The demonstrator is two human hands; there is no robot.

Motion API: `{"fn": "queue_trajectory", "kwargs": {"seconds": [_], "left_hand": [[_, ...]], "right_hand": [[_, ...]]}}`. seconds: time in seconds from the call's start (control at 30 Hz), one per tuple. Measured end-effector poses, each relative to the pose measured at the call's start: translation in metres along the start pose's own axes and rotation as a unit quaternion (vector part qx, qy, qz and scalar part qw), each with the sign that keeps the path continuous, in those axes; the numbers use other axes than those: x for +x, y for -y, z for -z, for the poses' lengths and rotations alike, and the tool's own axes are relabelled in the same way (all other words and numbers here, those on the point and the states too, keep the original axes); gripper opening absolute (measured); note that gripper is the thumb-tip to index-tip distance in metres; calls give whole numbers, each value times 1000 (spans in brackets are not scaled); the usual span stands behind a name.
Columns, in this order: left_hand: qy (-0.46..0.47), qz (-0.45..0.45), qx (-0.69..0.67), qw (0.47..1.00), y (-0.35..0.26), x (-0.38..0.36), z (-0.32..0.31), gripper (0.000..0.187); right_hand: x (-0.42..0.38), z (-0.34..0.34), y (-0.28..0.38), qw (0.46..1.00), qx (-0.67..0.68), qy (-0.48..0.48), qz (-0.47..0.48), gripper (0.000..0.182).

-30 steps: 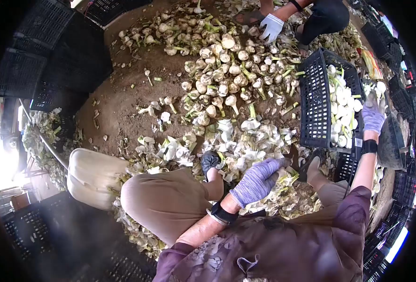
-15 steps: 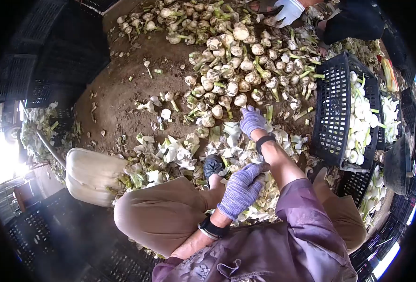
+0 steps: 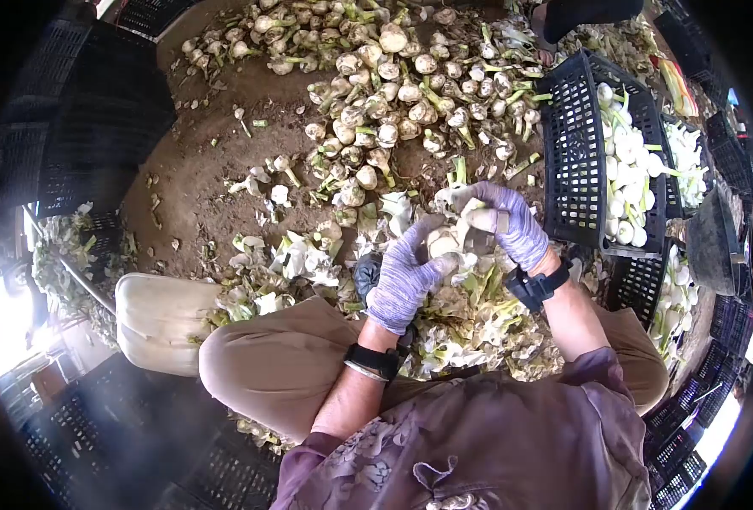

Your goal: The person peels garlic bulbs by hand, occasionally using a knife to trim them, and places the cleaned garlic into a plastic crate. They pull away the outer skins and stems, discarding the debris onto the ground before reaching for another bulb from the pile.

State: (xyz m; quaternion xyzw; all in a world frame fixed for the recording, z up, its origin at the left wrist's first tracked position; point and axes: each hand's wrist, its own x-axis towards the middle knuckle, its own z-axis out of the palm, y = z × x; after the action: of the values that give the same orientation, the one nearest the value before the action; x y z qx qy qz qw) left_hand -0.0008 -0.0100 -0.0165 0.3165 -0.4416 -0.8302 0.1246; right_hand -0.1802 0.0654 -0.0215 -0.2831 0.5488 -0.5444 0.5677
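In gloves of striped purple-grey knit, my two hands meet over a heap of husks. My left hand curls its fingers and thumb around a pale garlic bulb. My right hand closes on the far side of the same bulb, its thumb and fingers pinching near the top; whether they hold skin or stem is hard to make out. Just beyond the hands lies a large pile of unpeeled garlic bulbs, soil-stained and with short green stems. Peeled skins lie below the hands, between my legs.
At right stands a tilted black crate holding white, cleaned garlic bulbs. More crates and a dark tub stand beyond it. A cream plastic container is at my left knee. Another person's leg shows at top right.
My right hand has drawn back from the pile's edge with a bulb. My left hand has come forward to meet it and grip the bulb. The other person's gloved hand has left view.
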Motion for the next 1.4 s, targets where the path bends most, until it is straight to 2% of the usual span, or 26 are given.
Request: {"fn": "queue_trajectory", "kwargs": {"seconds": [0.03, 0.13, 0.17, 0.23, 0.3, 0.37, 0.43, 0.5, 0.53, 0.6, 0.63, 0.67, 0.7, 0.73, 0.83, 0.9, 0.97, 1.0, 1.03, 1.07, 1.1, 1.13, 1.23, 1.27, 1.3, 1.4], "left_hand": [[1, -7, 2, 1000, 1, -2, -3, 65], [-86, -124, 43, 988, 10, -4, -12, 61], [-84, -126, 43, 988, 10, -5, -13, 61], [-119, -266, 378, 879, 5, -7, -17, 65], [-119, -273, 378, 877, 0, -10, -21, 64], [-87, -207, 297, 928, -4, -15, -23, 60], [-84, -216, 292, 928, 7, -11, -16, 58], [-120, -315, 426, 839, 8, -12, -13, 57], [-122, -316, 426, 839, 4, -15, -14, 57], [-79, -256, 330, 905, -7, -22, -17, 53], [-81, -257, 330, 905, -8, -24, -17, 53], [-48, -182, 72, 979, -10, -25, -16, 51], [-11, -93, -192, 977, -11, -26, -15, 50], [9, -72, -279, 958, -10, -26, -13, 46], [66, -18, -310, 948, -8, -26, -7, 39], [51, -14, -292, 955, -2, -23, -7, 38], [-16, -68, -283, 957, -8, -27, -19, 42], [1, -68, -248, 966, -5, -25, -15, 40], [-22, -69, -68, 995, -6, -29, -12, 54], [-3, -141, -97, 985, -7, -33, -17, 68], [-28, -157, -33, 987, -8, -36, -17, 73], [-12, -84, -59, 995, -25, -46, -15, 72], [-58, -120, 18, 991, -29, -49, -14, 45], [-39, -85, 11, 996, -25, -48, -13, 44], [-20, -48, 3, 999, -20, -48, -13, 42], [27, 10, -14, 999, -10, -44, -3, 46]], "right_hand": [[-5, -7, -1, 990, 127, -62, -18, 32], [-16, -22, -23, 987, 88, -131, -11, 41], [-17, -33, -31, 979, 75, -186, 34, 32], [-25, -35, -26, 978, 80, -192, 24, 31], [-31, -43, -16, 968, 116, -212, 75, 35], [-36, -41, -15, 969, 111, -206, 77, 38], [-39, -40, -12, 972, 137, -169, 91, 38], [-42, -37, -11, 979, 112, -151, 80, 40], [-43, -38, -8, 980, 87, -152, 91, 41], [-45, -44, 1, 977, 66, -158, 127, 41], [-47, -45, 4, 977, 66, -156, 127, 41], [-50, -45, 6, 979, 86, -155, 103, 41], [-52, -45, 9, 979, 106, -153, 79, 40], [-55, -45, 15, 983, -30, -159, 87, 42], [-50, -42, 3, 957, -138, -175, 184, 42], [-55, -48, 12, 969, -125, -178, 121, 42], [-55, -62, 23, 979, -3, -179, 98, 42], [-51, -63, 21, 979, -37, -166, 109, 42], [-47, -60, 15, 979, -67, -149, 121, 41], [-45, -58, 9, 982, -71, -138, 110, 40], [-44, -54, 4, 983, -78, -131, 99, 39], [-47, -46, -1, 986, -90, -117, 76, 34], [-55, -52, 12, 967, -192, -152, 74, 24], [-49, -49, 1, 966, -159, -169, 116, 19], [-48, -42, -1, 964, -193, -166, 76, 18], [-35, -31, -13, 921, -335, -126, 153, 18]]}}
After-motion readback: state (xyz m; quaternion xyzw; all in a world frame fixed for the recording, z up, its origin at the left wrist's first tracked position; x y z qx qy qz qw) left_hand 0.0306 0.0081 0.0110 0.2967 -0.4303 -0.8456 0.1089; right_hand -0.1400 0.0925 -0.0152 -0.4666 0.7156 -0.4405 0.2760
